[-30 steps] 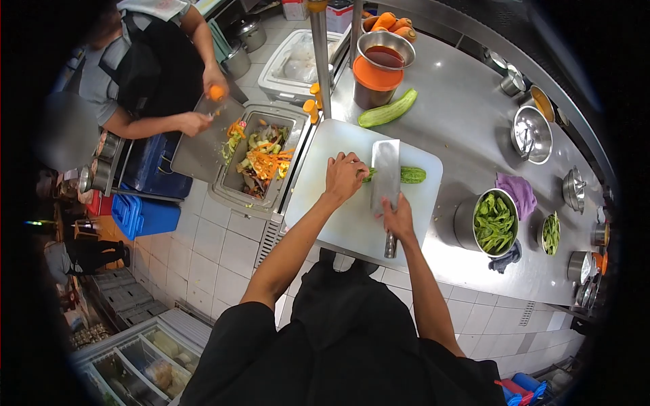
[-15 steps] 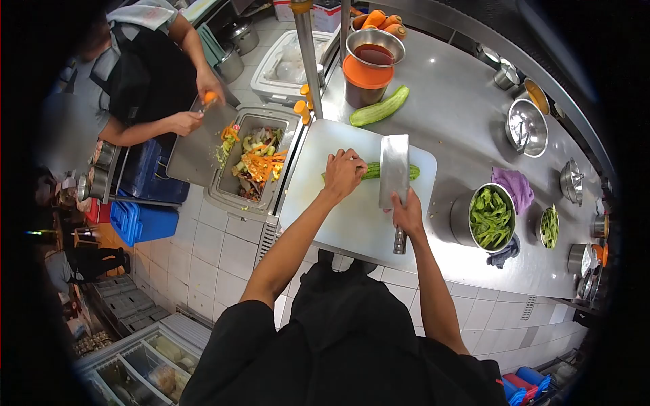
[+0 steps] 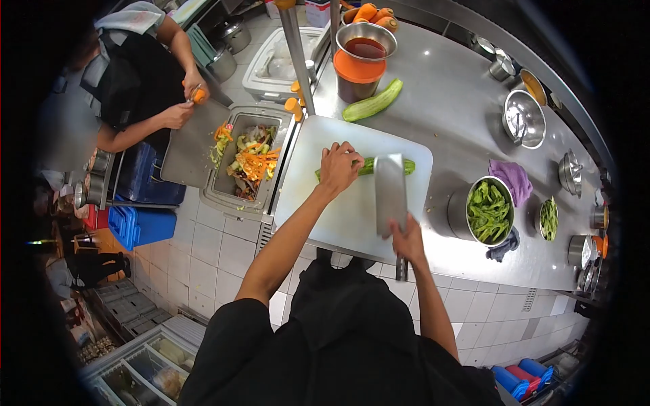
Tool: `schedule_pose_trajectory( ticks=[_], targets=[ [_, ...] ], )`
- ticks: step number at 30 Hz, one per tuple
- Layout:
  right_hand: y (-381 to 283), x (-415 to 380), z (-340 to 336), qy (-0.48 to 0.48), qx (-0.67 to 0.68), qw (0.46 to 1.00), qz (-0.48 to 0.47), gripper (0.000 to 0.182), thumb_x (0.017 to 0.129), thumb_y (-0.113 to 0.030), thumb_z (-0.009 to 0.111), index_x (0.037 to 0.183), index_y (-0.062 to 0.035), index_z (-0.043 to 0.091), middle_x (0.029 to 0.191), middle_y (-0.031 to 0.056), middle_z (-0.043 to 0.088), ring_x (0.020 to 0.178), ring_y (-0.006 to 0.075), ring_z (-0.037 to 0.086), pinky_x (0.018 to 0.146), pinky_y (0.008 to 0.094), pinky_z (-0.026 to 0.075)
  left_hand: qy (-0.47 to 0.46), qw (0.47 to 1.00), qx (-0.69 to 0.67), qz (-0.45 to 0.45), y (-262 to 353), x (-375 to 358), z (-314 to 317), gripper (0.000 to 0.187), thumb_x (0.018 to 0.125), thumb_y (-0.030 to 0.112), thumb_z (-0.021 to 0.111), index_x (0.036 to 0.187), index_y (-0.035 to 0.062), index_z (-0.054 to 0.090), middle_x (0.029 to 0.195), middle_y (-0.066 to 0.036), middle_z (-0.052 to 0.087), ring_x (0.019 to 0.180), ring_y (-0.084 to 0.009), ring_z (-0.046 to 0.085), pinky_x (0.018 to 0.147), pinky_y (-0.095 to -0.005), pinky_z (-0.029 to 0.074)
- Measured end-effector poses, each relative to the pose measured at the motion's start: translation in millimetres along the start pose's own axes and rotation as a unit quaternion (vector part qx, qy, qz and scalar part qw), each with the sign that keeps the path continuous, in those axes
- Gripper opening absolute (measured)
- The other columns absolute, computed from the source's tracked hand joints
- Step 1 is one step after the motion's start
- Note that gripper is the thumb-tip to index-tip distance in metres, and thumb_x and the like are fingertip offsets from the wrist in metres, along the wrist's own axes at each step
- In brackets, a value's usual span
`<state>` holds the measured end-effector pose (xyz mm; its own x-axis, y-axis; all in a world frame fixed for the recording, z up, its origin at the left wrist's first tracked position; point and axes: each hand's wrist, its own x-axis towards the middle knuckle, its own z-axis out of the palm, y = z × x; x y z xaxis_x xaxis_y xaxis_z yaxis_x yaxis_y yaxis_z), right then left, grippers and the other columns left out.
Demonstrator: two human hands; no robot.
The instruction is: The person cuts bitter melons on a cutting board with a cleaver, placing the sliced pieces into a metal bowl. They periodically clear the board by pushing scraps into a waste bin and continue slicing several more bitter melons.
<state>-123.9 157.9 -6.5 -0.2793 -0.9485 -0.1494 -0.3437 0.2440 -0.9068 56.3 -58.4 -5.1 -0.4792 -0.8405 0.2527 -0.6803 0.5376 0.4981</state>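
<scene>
A long green gourd (image 3: pixel 369 168) lies across the white cutting board (image 3: pixel 325 216). My left hand (image 3: pixel 340 166) bends its fingers down over the left part of the gourd, pinning it. My right hand (image 3: pixel 408 243) grips a cleaver (image 3: pixel 390 196) where handle and blade meet. The broad blade crosses the gourd just right of my left fingertips and hides that stretch of it; its handle points toward me. Beyond the board, a second, pale green peeled gourd (image 3: pixel 374 101) rests on the steel counter.
At right stand a pot of cut green pieces (image 3: pixel 490 211), a purple cloth (image 3: pixel 512 181) and a metal bowl (image 3: pixel 524 120). An orange-lidded tub (image 3: pixel 359 70) carries a bowl of red-brown liquid. Left, a co-worker's hands (image 3: pixel 186 105) hold a carrot near a scrap bin (image 3: pixel 210 183).
The cleaver and my right hand have come toward me and slightly left. My left hand stays on the gourd. The whole view has shifted a little.
</scene>
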Motion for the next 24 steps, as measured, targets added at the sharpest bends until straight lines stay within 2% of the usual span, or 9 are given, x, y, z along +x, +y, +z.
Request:
schedule_pose_trajectory(
  ticks=[2,6,10,12,15,18,19,20,24],
  targets=[
    [-42.0,32.1,-12.9,-0.008,0.041,0.997,0.071,0.021,0.105,-0.019,0.061,0.115,-0.0016,0.055,0.074,0.0120,0.071,0.038,0.0122,0.052,0.035,0.0295,0.041,-0.001,1.000,0.001,0.025,6.3,4.2,2.4,0.006,0.082,0.018,0.079,0.083,0.0238,0.077,0.103,0.002,0.063,0.101,-0.0241,0.057,0.085,-0.0443,0.041],
    [-40.9,75.3,-2.0,0.007,0.061,0.994,0.090,0.021,0.105,-0.019,0.060,0.113,-0.0013,0.053,0.071,0.0109,0.069,0.038,0.0126,0.051,0.035,0.0295,0.041,-0.002,1.000,0.001,0.030,8.4,7.8,9.7,0.007,0.083,0.018,0.078,0.083,0.0240,0.076,0.104,0.002,0.063,0.101,-0.0241,0.057,0.086,-0.0445,0.041],
    [-22.0,56.4,32.3,0.012,0.070,0.994,0.082,0.023,0.104,-0.018,0.061,0.117,0.0008,0.054,0.085,0.0160,0.071,0.051,0.0171,0.066,0.038,0.0317,0.047,-0.003,0.999,0.014,0.037,7.3,5.4,9.1,0.010,0.082,0.017,0.081,0.087,0.0243,0.077,0.105,0.003,0.063,0.101,-0.0236,0.057,0.084,-0.0431,0.039],
    [9.4,30.4,45.8,0.013,-0.011,1.000,0.018,0.034,0.099,-0.017,0.063,0.126,0.0026,0.058,0.089,0.0198,0.074,0.070,0.0310,0.074,0.065,0.0429,0.059,0.001,0.999,0.011,0.036,7.9,6.4,9.0,0.010,0.082,0.016,0.081,0.086,0.0242,0.077,0.105,0.003,0.063,0.101,-0.0235,0.057,0.084,-0.0431,0.039],
    [-25.8,-19.8,22.1,-0.002,-0.081,0.997,-0.010,0.032,0.098,-0.017,0.065,0.122,0.0033,0.060,0.096,0.0232,0.074,0.087,0.0359,0.076,0.081,0.0459,0.059,0.010,1.000,0.001,0.028,7.0,9.6,3.9,0.006,0.083,0.018,0.078,0.084,0.0239,0.076,0.103,0.002,0.062,0.102,-0.0245,0.057,0.085,-0.0440,0.040],
    [-13.2,-27.9,2.4,0.012,-0.075,0.997,-0.014,0.031,0.098,-0.017,0.066,0.123,0.0025,0.060,0.099,0.0242,0.074,0.090,0.0334,0.076,0.083,0.0443,0.058,-0.023,0.999,0.010,0.030,6.1,8.9,1.4,0.006,0.083,0.019,0.078,0.084,0.0238,0.076,0.103,0.002,0.062,0.102,-0.0243,0.057,0.085,-0.0441,0.040],
    [-14.8,-17.9,-4.4,0.021,-0.051,0.998,-0.011,0.030,0.100,-0.016,0.065,0.123,0.0022,0.059,0.093,0.0203,0.075,0.082,0.0295,0.076,0.076,0.0410,0.059,-0.017,0.999,0.004,0.031,7.3,11.8,3.7,0.005,0.084,0.019,0.078,0.084,0.0239,0.076,0.103,0.002,0.062,0.102,-0.0241,0.057,0.085,-0.0441,0.041],
    [-27.3,-4.3,-11.3,0.016,0.012,0.996,0.085,0.023,0.101,-0.014,0.063,0.118,0.0015,0.059,0.084,0.0163,0.075,0.071,0.0240,0.075,0.067,0.0365,0.058,-0.011,0.999,-0.002,0.032,8.6,13.1,5.4,0.004,0.084,0.020,0.077,0.084,0.0241,0.076,0.103,0.002,0.062,0.102,-0.0238,0.057,0.086,-0.0442,0.041],
    [-52.8,61.4,-20.2,0.041,0.014,0.995,0.091,0.018,0.101,-0.013,0.061,0.111,0.0020,0.057,0.077,0.0145,0.073,0.058,0.0217,0.071,0.052,0.0363,0.054,-0.029,0.997,-0.006,0.066,18.4,21.2,12.7,0.007,0.086,0.020,0.079,0.087,0.0262,0.077,0.105,0.002,0.063,0.102,-0.0235,0.057,0.086,-0.0432,0.040]
  ],
)
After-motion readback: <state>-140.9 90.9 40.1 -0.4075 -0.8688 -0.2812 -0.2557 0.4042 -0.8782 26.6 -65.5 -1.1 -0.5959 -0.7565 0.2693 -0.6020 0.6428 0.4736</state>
